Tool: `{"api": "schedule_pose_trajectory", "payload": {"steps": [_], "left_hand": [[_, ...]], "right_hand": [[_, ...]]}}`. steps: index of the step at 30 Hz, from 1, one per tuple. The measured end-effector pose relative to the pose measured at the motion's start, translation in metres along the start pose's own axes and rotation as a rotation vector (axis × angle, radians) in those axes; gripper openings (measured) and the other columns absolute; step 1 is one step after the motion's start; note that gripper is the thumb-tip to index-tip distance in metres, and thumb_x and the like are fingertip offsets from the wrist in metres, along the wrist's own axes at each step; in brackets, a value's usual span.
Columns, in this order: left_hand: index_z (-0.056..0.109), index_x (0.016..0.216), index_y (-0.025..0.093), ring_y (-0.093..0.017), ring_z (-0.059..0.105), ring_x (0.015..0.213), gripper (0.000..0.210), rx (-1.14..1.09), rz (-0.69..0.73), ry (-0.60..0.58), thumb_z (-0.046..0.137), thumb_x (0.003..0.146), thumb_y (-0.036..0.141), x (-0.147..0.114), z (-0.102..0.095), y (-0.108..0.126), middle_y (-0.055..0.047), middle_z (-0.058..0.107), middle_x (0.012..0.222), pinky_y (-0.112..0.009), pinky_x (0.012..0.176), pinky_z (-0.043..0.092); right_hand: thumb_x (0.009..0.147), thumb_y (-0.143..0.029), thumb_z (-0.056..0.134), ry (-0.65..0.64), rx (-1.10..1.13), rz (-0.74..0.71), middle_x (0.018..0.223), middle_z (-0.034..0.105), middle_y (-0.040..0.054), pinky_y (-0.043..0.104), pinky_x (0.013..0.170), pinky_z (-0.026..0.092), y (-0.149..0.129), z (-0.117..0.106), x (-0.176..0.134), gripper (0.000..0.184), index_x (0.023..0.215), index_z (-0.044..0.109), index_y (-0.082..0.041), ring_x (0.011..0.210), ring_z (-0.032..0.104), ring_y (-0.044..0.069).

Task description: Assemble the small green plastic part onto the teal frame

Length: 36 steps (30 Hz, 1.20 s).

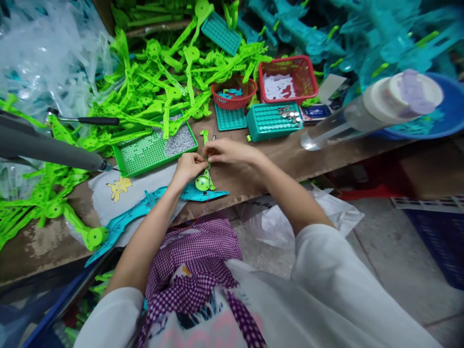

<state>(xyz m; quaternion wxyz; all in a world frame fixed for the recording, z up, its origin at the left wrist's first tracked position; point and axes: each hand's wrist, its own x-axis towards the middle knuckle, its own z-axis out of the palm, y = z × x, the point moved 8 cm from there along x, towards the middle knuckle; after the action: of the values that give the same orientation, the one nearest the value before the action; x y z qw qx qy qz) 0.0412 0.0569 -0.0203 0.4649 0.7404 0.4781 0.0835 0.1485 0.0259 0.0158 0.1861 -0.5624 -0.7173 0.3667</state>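
Your left hand [188, 166] and right hand [226, 151] both pinch the green part [205, 180], steadying it on the teal piece [203, 194] just below them.

I could read almost nothing. Dark printed letters ran along the edge of the white plastic bag [270, 220] below the table edge, but they were too small and cut off to make out. Nothing else carried legible writing.

Both hands, L [187, 166] & R [226, 151], pinch green plastic part [205, 181] over teal piece [203, 193] on bench [275, 154].
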Motion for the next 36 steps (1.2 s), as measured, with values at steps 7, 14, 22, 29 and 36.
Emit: {"api": "schedule_pose_trajectory", "payload": {"steps": [7, 14, 22, 29, 36], "left_hand": [[0.071, 0.078, 0.014, -0.017, 0.064, 0.068, 0.011, -0.023, 0.018, 0.040, 0.068, 0.072, 0.023, -0.009, 0.001, 0.003, -0.004, 0.071, 0.072, -0.026, 0.063, 0.045], [0.071, 0.087, 0.011, -0.014, 0.062, 0.067, 0.019, -0.178, 0.055, -0.070, 0.071, 0.070, 0.017, -0.007, 0.007, -0.004, -0.005, 0.071, 0.077, -0.026, 0.065, 0.047], [0.069, 0.097, 0.011, -0.012, 0.060, 0.071, 0.035, -0.234, 0.096, -0.093, 0.076, 0.063, 0.011, -0.014, 0.012, -0.008, -0.004, 0.068, 0.081, -0.028, 0.072, 0.050], [0.069, 0.095, 0.011, -0.013, 0.059, 0.072, 0.032, -0.200, 0.115, -0.086, 0.076, 0.064, 0.014, -0.013, 0.012, -0.006, -0.004, 0.067, 0.082, -0.028, 0.071, 0.049], [0.069, 0.095, 0.013, -0.013, 0.060, 0.073, 0.032, -0.197, 0.130, -0.100, 0.075, 0.064, 0.016, -0.015, 0.013, -0.005, -0.003, 0.066, 0.082, -0.027, 0.071, 0.050]], "right_hand": [[0.086, -0.019, 0.055, 0.394, 0.039, 0.083, 0.094, 0.070, 0.0078, 0.029, 0.079, 0.043, 0.003, 0.014, -0.030, 0.017, 0.093, 0.070, -0.015, 0.088, 0.062, 0.018], [0.078, -0.019, 0.061, 0.405, 0.228, 0.237, 0.081, 0.070, 0.0024, 0.025, 0.070, 0.044, 0.023, 0.020, -0.030, 0.013, 0.089, 0.068, -0.015, 0.074, 0.062, 0.014], [0.065, -0.016, 0.067, 0.251, 0.454, 0.294, 0.065, 0.057, -0.0047, 0.022, 0.061, 0.042, 0.036, 0.025, -0.013, 0.019, 0.081, 0.058, -0.016, 0.061, 0.053, 0.009], [0.063, -0.014, 0.069, 0.206, 0.295, 0.346, 0.065, 0.057, -0.0052, 0.021, 0.060, 0.038, 0.029, 0.021, -0.012, 0.021, 0.080, 0.056, -0.016, 0.062, 0.054, 0.009], [0.061, -0.009, 0.068, 0.191, 0.311, 0.375, 0.063, 0.055, -0.0056, 0.021, 0.060, 0.037, 0.030, 0.023, -0.010, 0.023, 0.077, 0.053, -0.017, 0.062, 0.052, 0.010]]}}
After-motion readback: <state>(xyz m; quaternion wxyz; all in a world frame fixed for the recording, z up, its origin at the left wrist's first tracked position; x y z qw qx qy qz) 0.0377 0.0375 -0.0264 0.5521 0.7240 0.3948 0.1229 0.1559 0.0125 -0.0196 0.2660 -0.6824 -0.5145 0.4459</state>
